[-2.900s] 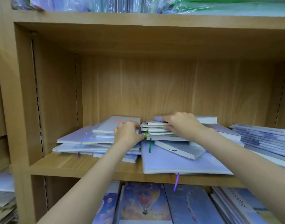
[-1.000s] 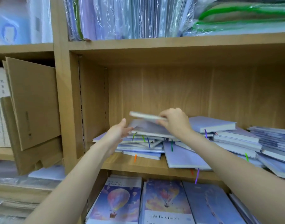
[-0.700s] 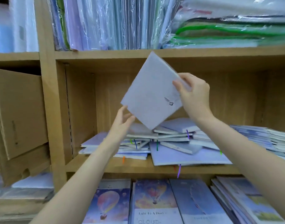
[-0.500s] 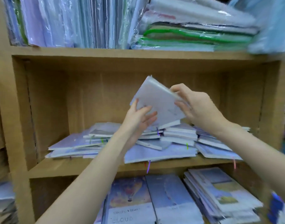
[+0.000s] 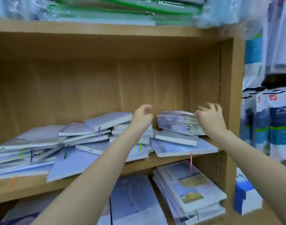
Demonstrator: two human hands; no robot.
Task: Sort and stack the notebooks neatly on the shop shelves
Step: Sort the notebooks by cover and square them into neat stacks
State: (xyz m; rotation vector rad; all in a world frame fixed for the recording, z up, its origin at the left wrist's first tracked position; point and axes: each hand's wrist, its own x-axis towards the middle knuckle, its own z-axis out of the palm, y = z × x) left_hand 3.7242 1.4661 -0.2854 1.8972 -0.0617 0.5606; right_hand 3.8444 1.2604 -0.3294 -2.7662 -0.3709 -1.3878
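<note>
A neat stack of pale lilac notebooks (image 5: 174, 122) sits at the right end of the middle wooden shelf (image 5: 171, 161). My right hand (image 5: 210, 119) is at the stack's right edge, fingers spread and loose, holding nothing. My left hand (image 5: 142, 117) hovers just left of the stack with fingers loosely curled and empty. To the left lies a messy pile of lilac notebooks (image 5: 77, 143) with coloured ribbon markers, slanting and overlapping. A large flat notebook (image 5: 184, 148) lies under the stack and juts over the shelf edge.
The shelf's right side panel (image 5: 231, 111) stands close behind my right hand. Plastic-wrapped packs (image 5: 122, 12) fill the shelf above. Illustrated notebooks (image 5: 189, 189) are piled on the shelf below. Packaged goods (image 5: 277, 127) hang to the right of the unit.
I lifted a lilac notebook from the pile with both hands and carried it right. Now both hands are empty beside the right stack, and the view has swung right.
</note>
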